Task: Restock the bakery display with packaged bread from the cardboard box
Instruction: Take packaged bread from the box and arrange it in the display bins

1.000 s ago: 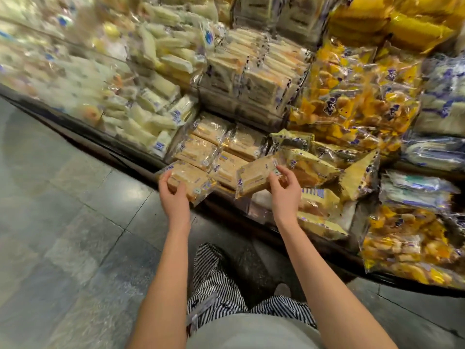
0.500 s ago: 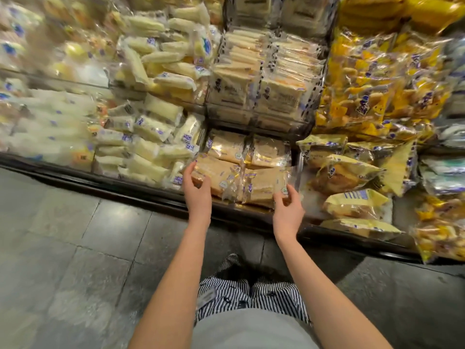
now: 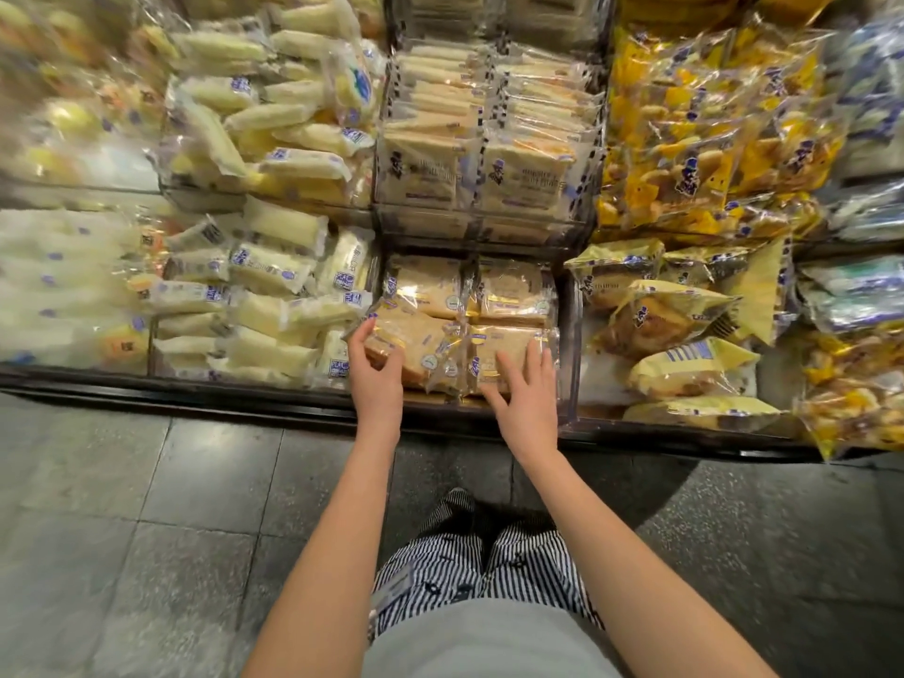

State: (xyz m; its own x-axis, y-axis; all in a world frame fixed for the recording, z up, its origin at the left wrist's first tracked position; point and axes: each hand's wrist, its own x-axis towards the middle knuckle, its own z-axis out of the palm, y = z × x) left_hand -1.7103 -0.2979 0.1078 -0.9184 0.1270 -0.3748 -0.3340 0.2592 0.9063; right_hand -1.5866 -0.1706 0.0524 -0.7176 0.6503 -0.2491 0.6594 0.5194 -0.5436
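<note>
Several clear-wrapped packs of brown bread lie in a clear bin (image 3: 570, 335) on the bottom shelf of the bakery display. My left hand (image 3: 374, 379) grips the near edge of the front left pack (image 3: 416, 342), which sits tilted. My right hand (image 3: 526, 398) rests with spread, straight fingers on the front right pack (image 3: 504, 345). Two more packs (image 3: 430, 286) lie flat behind them. No cardboard box is in view.
Pale cream-filled bread packs (image 3: 264, 286) fill the bin on the left. Yellow-wrapped buns (image 3: 670, 325) lie on the right. Sandwich packs (image 3: 484, 154) stand in a clear bin above. A black shelf edge (image 3: 244, 398) runs along the tiled floor (image 3: 146, 530).
Both hands have brought the two bread packs into the bin. The right hand has let go of its pack and now lies flat on it. The view shifted to face the shelf squarely.
</note>
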